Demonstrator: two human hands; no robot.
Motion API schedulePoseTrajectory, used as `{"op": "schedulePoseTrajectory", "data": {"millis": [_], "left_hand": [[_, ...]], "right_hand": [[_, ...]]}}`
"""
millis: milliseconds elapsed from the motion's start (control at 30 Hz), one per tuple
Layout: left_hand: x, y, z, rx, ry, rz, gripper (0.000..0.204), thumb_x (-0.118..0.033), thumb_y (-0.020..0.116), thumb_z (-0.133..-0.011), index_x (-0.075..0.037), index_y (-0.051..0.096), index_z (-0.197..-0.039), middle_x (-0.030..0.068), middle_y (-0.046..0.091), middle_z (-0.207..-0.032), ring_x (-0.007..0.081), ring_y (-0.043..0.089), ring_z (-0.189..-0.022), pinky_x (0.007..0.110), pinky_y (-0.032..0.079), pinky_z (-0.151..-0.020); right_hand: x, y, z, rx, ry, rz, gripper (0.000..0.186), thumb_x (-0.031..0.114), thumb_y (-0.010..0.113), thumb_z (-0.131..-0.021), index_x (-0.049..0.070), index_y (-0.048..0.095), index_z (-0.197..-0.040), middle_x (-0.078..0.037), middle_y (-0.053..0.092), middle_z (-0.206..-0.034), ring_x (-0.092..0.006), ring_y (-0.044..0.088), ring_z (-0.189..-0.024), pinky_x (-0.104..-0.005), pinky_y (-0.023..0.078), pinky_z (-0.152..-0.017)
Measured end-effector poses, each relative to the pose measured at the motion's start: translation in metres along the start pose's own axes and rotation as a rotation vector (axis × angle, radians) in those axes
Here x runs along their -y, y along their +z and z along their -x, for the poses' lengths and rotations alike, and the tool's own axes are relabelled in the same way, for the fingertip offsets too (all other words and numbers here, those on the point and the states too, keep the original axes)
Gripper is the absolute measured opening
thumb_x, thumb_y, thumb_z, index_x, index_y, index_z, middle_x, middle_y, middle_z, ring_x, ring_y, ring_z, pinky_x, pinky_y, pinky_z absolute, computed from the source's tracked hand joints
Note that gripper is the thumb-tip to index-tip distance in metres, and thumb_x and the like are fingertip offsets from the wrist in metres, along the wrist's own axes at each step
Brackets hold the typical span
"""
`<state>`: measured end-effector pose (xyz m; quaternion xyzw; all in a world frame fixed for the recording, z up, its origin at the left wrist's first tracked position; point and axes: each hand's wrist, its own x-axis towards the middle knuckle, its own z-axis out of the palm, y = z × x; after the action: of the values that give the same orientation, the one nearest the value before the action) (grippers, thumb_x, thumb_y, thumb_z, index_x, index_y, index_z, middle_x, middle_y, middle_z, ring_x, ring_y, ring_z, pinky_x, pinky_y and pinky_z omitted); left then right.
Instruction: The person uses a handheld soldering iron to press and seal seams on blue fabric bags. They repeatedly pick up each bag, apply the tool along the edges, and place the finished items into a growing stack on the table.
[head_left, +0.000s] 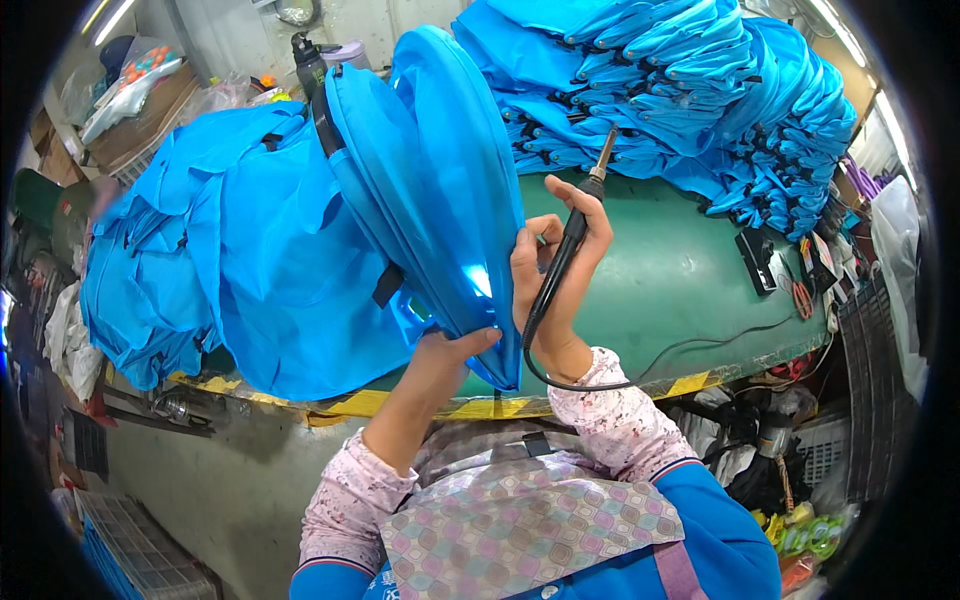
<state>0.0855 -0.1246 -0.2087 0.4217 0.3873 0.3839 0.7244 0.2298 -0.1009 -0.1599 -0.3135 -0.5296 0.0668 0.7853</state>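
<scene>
A bright blue fabric piece with a curved, hoop-like edge (440, 170) stands upright in front of me, its lower end folded to a narrow corner. My left hand (437, 372) is closed on that lower edge, thumb laid along the cloth. In my right hand (562, 315) lies a soldering iron (573, 238) with a black handle, its metal tip pointing up and away from the cloth. The fingertips of this hand also touch the fabric's right edge. A black tab (387, 285) sticks out at the fabric's left side, and a bright spot of light shows on its inner face.
Stacked blue fabric pieces (650, 90) fill the back right of the green table (680, 265); more blue cloth (270, 260) spreads over its left. The iron's cord (690, 342) runs right, near a black box (755, 262) and orange-handled scissors (802, 299). A dark bottle (308, 68) stands behind.
</scene>
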Motion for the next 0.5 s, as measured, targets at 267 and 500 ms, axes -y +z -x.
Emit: {"op": "schedulePoseTrajectory", "data": {"millis": [267,500], "left_hand": [[-0.01,0.003,0.004,0.212,0.082,0.027,0.048,-0.009,0.069,-0.091,0.001,0.053,-0.135,0.0121,0.064,-0.127,0.0199,0.063,-0.112,0.034,0.052,-0.095],[-0.022,0.006,0.003,0.219,0.097,-0.06,0.042,-0.01,0.069,-0.092,0.001,0.059,-0.13,0.0114,0.063,-0.131,0.0216,0.061,-0.119,0.035,0.048,-0.101]], "right_hand": [[-0.018,-0.025,-0.005,-0.168,0.133,-0.015,0.052,-0.007,0.054,-0.091,0.008,0.035,-0.137,-0.013,0.053,-0.128,-0.0082,0.053,-0.076,-0.0214,0.046,-0.061],[0.061,-0.073,0.039,-0.035,0.188,0.281,0.027,0.002,0.066,-0.089,0.002,0.062,-0.115,-0.01,0.061,-0.089,-0.0168,0.054,-0.081,-0.0328,0.046,-0.078]]}}
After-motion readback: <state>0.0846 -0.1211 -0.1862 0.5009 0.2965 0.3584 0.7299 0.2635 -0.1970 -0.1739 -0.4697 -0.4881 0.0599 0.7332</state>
